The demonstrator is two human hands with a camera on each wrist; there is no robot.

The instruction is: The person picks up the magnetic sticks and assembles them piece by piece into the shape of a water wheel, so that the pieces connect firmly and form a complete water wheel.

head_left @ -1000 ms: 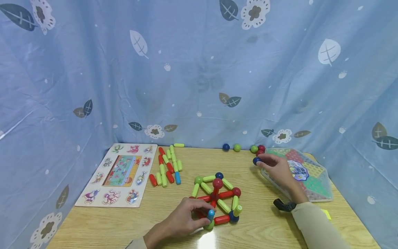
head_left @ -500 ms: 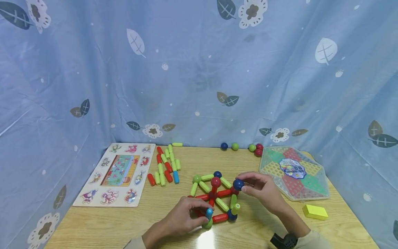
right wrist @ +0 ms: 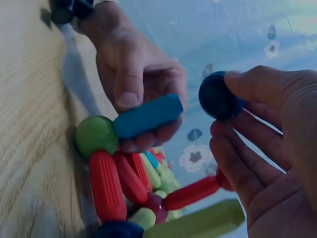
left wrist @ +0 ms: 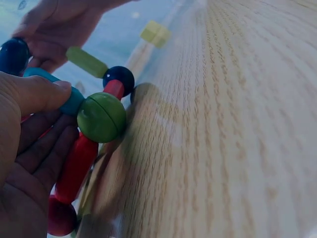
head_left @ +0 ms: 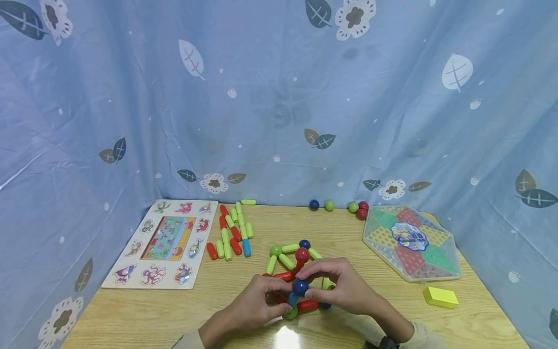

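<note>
My left hand (head_left: 255, 306) pinches an upright blue magnetic rod (right wrist: 148, 116), which stands on a green ball (left wrist: 101, 117) at the near corner of a structure of balls and rods. My right hand (head_left: 342, 286) holds a dark blue ball (head_left: 301, 287) between thumb and fingers, just above the rod's top end. A small gap shows between ball and rod in the right wrist view. Red rods (head_left: 307, 306) and light green rods (head_left: 286, 262) link the structure's balls. A red ball (head_left: 302, 255) tops its central upright. My right hand partly covers the structure's right side.
Loose red and green rods (head_left: 236, 233) lie back left beside a picture puzzle board (head_left: 180, 286). Several loose balls (head_left: 330, 205) sit along the curtain (head_left: 279, 121). A hexagonal game box (head_left: 410, 237) and a yellow block (head_left: 441, 297) are on the right.
My right hand has carried the dark blue ball from near the game box leftward and toward me, to above the blue rod. My left hand has stayed on the rod.
</note>
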